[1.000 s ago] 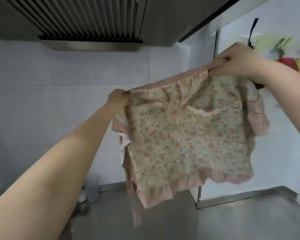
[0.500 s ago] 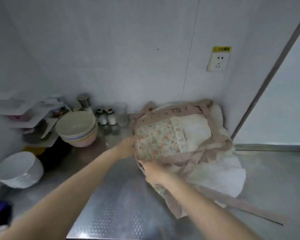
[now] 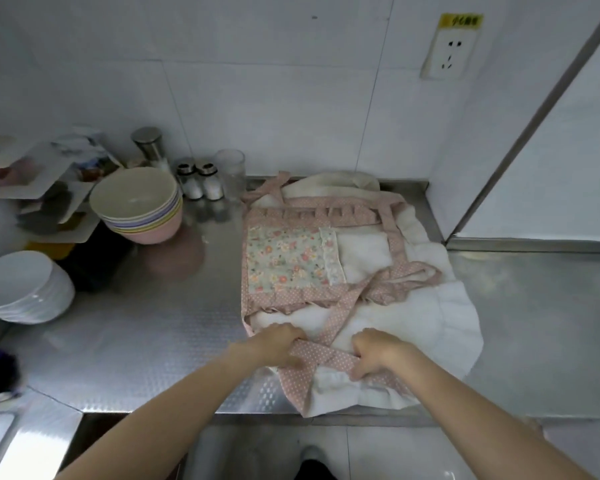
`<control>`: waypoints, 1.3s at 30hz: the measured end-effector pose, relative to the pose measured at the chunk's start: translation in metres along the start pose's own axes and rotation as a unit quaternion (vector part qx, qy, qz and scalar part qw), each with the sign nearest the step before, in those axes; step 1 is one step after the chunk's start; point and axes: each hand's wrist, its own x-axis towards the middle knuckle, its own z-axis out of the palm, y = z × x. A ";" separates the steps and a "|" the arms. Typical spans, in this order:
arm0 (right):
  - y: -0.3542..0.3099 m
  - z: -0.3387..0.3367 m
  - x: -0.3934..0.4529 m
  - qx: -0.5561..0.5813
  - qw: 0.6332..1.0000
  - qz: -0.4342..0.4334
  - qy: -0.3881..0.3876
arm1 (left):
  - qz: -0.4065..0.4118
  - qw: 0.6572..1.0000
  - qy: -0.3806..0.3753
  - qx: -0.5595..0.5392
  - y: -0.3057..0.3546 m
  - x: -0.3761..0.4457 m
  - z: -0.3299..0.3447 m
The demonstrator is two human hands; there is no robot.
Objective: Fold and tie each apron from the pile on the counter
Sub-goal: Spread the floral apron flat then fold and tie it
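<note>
I saw white tiled walls (image 3: 257,81), a white wall socket (image 3: 447,53) (yellow label above), and a textured stainless steel counter (image 3: 146,341).

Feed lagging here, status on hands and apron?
Left hand and right hand both gripping pink strap. Apron flat on counter. Nothing in the way.

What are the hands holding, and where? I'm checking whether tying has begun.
Both hold the pink dotted fabric strap of the floral apron: left hand at one end of the stretched span, right hand at the other.
</note>
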 end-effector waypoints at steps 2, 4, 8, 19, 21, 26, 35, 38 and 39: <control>-0.005 0.010 -0.005 -0.047 0.999 0.008 0.012 | -0.004 1.000 0.006 -0.010 0.004 0.003 0.005; -0.009 0.003 -0.008 -0.108 0.993 0.034 0.033 | -0.014 0.999 0.005 -0.038 -0.001 0.005 0.005; -0.015 -0.062 -0.018 -0.160 0.966 0.097 0.179 | -0.012 0.998 0.035 -0.060 -0.010 -0.007 -0.003; -0.173 -0.102 -0.013 -0.084 0.919 -0.284 0.261 | -0.101 0.954 0.111 -0.258 -0.044 -0.056 -0.013; -0.157 -0.085 0.002 -0.081 0.941 -0.252 0.210 | -0.116 0.949 0.085 -0.279 -0.049 -0.065 -0.008; -0.090 -0.052 0.013 -0.048 0.983 -0.162 0.078 | -0.094 0.924 0.074 -0.363 -0.045 -0.072 -0.004; -0.020 0.004 -0.003 0.066 0.987 -0.143 -0.018 | 0.019 0.965 0.092 -0.246 -0.015 -0.043 -0.009; -0.019 0.020 -0.007 -0.004 0.990 -0.143 -0.010 | 0.019 0.974 0.060 -0.216 -0.011 -0.042 -0.001; -0.020 0.026 -0.009 -0.037 0.990 -0.133 -0.014 | 0.023 0.969 0.060 -0.240 -0.010 -0.046 -0.001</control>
